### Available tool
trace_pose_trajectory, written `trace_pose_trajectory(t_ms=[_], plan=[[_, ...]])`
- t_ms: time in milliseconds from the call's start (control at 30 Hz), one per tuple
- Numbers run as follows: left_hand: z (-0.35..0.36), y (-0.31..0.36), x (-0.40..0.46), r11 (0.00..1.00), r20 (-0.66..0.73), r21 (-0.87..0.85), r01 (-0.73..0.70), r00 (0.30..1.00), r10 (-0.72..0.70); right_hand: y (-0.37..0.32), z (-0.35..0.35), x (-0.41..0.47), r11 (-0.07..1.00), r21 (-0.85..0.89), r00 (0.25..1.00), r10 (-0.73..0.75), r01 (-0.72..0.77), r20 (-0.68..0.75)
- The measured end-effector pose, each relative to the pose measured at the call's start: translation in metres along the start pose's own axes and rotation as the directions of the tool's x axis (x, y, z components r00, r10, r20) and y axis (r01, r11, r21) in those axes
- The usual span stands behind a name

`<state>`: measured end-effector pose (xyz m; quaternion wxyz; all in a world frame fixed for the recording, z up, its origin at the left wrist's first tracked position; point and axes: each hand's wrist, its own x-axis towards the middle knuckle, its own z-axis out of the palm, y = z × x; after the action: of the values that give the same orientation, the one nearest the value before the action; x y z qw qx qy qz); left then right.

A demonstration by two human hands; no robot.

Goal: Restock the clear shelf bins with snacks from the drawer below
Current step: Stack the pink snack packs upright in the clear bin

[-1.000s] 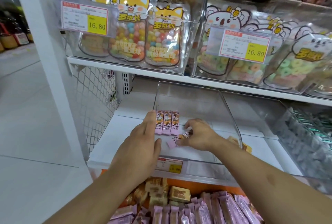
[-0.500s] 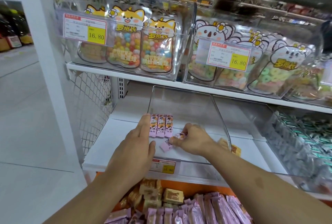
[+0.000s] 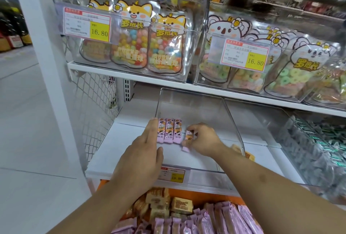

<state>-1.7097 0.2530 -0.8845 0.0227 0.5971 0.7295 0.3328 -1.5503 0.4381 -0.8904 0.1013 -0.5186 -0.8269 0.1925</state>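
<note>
both hands are inside the clear bin (image 3: 232, 121) on the lower shelf (image 3: 104, 151). three pink bars (image 3: 170, 130) lie flat on the bin floor, side by side and touching, long sides running toward twelve o'clock. the left hand (image 3: 144, 151) lies with fingers straight and together, holding nothing; its fingers run along the left edge of the row, so the bars sit just at its two o'clock, touching the fingers. the right hand (image 3: 204, 140) has its fingers curled round a fourth bar (image 3: 188, 138), pinching it near the top, with the bar's lower end poking out below the fingers at the hand's nine o'clock. this bar stands just beside the right end of the row, at the row's three o'clock, slightly lower than the others; whether it touches the third bar cannot be told. a price tag (image 3: 173, 174) hangs on the bin's front wall, at six o'clock from the left hand. below it, at the bottom of the view, the orange drawer (image 3: 206, 199) holds more pink bars (image 3: 221, 220) and tan packs (image 3: 179, 204). on the upper shelf, at twelve o'clock, bins hold candy bags (image 3: 164, 46). at three o'clock another clear bin (image 3: 318, 149) is full of dark wrapped sweets.
</note>
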Motion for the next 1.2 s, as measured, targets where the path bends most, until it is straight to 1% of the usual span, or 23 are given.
trace_pose_trajectory(t_ms=[133, 300, 400, 500, 600, 667, 767, 900, 1000, 1100, 1200], plan=[[0.001, 0.000, -0.001, 1.000, -0.005, -0.002, 0.005, 1.000, -0.005, -0.005, 0.000, 0.003, 0.998, 0.057, 0.998, 0.007, -0.010, 0.054], [0.003, 0.000, -0.001, 1.000, -0.001, -0.016, 0.005, 1.000, -0.005, -0.016, 0.006, 0.013, 0.991, 0.130, 1.000, 0.002, -0.004, 0.018], [0.004, -0.002, 0.000, 1.000, 0.001, -0.023, 0.007, 1.000, -0.007, -0.014, 0.008, 0.014, 0.989, 0.142, 0.998, -0.050, 0.046, 0.029], [0.005, -0.002, -0.001, 1.000, 0.003, -0.022, 0.004, 1.000, -0.004, -0.012, 0.012, 0.014, 0.980, 0.079, 0.983, -0.183, 0.180, 0.030], [0.004, -0.001, -0.001, 1.000, 0.003, -0.023, -0.002, 1.000, 0.002, -0.013, 0.021, 0.017, 0.950, -0.040, 0.939, -0.300, 0.310, 0.168], [0.004, -0.002, -0.001, 1.000, 0.005, -0.022, -0.001, 1.000, 0.001, -0.017, 0.028, 0.019, 0.924, -0.125, 0.911, -0.320, 0.360, 0.261], [0.004, -0.002, -0.001, 1.000, 0.007, -0.021, -0.003, 1.000, 0.003, -0.022, 0.032, 0.022, 0.913, -0.232, 0.915, -0.258, 0.336, 0.310], [0.002, 0.000, -0.001, 1.000, 0.004, -0.019, 0.004, 1.000, -0.004, -0.026, 0.031, 0.024, 0.922, -0.260, 0.926, -0.200, 0.289, 0.321], [0.002, -0.001, -0.001, 1.000, 0.008, -0.008, 0.006, 1.000, -0.006, -0.026, 0.032, 0.025, 0.931, -0.231, 0.925, -0.200, 0.282, 0.324], [0.002, -0.001, -0.001, 1.000, 0.018, 0.000, 0.010, 1.000, -0.010, -0.023, 0.029, 0.025, 0.949, -0.166, 0.936, -0.215, 0.267, 0.277], [0.001, -0.001, -0.001, 1.000, 0.022, -0.002, 0.016, 1.000, -0.016, -0.017, 0.030, 0.026, 0.963, -0.148, 0.950, -0.185, 0.227, 0.251]])
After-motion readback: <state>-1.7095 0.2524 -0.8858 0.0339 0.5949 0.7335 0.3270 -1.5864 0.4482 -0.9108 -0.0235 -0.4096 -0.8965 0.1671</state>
